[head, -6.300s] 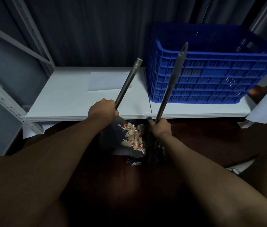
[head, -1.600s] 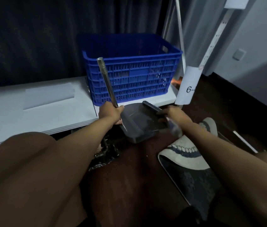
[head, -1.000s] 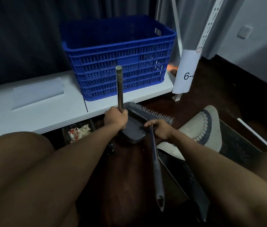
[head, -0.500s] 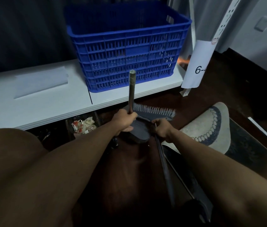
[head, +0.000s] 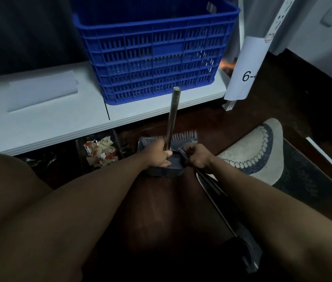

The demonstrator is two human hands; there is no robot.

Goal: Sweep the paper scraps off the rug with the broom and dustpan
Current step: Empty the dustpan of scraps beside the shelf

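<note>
Head view: dustpan (head: pixel 164 168) apparently near shelf edge (head: pixel 120 124).

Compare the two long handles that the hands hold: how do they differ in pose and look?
The dustpan handle stands nearly upright, rising toward the blue crate; the broom handle slants down toward the camera. The dustpan handle looks like bare grey metal with its tip in view; the broom handle is dark. The left hand grips the first, the right hand the second. Both are thin and straight.

My left hand (head: pixel 158 152) holds the dustpan (head: pixel 166 167) stick. My right hand (head: pixel 196 157) holds the broom (head: pixel 183 137). Paper scraps (head: pixel 100 152) sit at nine o'clock.
</note>
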